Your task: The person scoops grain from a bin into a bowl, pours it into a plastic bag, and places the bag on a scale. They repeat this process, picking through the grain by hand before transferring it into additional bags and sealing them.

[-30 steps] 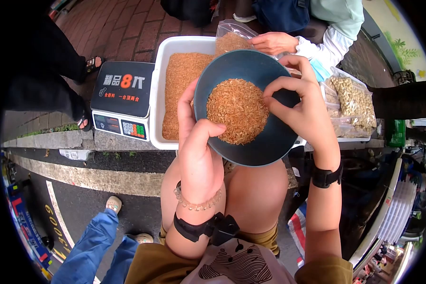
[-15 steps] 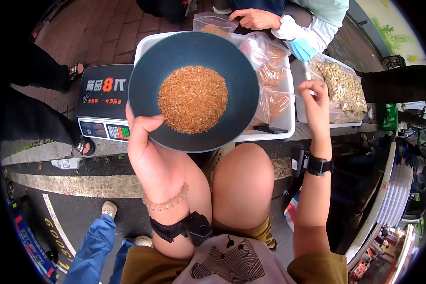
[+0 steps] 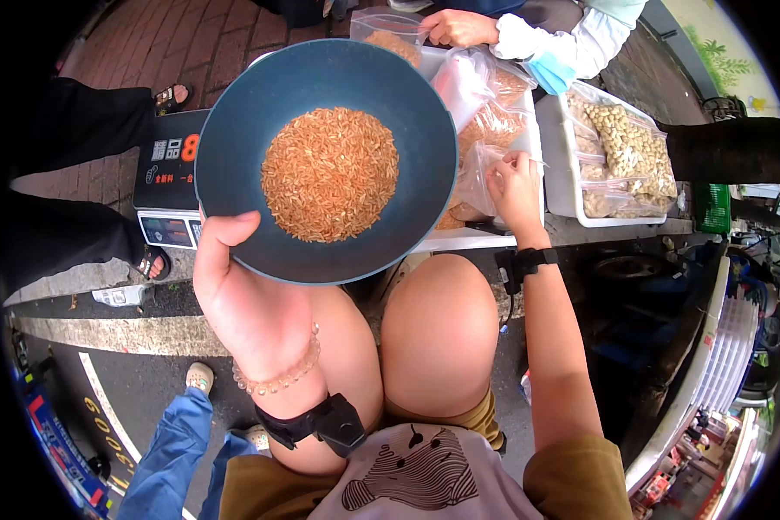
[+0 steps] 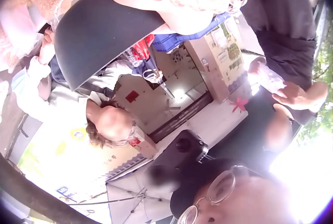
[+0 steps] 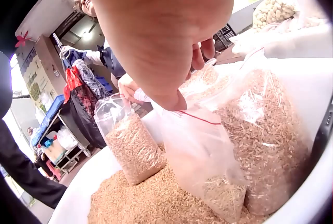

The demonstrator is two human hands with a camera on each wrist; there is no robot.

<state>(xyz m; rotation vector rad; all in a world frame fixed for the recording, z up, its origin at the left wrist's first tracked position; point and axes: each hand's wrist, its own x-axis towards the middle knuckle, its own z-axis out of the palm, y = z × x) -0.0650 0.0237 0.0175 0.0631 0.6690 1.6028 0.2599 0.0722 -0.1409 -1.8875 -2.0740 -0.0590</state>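
Note:
My left hand (image 3: 250,290) holds a dark blue-green bowl (image 3: 364,78) by its near left side, thumb over the rim and fingers hidden beneath. A mound of reddish-brown rice grains (image 3: 329,173) lies in the bowl. At the right side of the white tub (image 3: 536,186), my right hand (image 3: 518,192) pinches the top of a clear zip bag (image 5: 195,146). A red line runs along that bag's mouth, and a little grain sits at its bottom. Close beside it stands a fuller bag of grain (image 5: 265,141). Loose grain (image 5: 140,200) covers the tub's floor.
Left of the bowl is a black-topped scale (image 3: 160,178), partly hidden. Across the tub another person's hand (image 3: 461,28) holds a bag of grain (image 3: 392,43). At the right is a second white tray (image 3: 572,204) with bagged pale nuts. A phone-like dark object (image 5: 325,130) lies along the tub's edge.
My right hand has left the bowl, swung out right, and come down onto the zip bag in the tub. The bowl has moved left in my left hand, now partly covering the scale.

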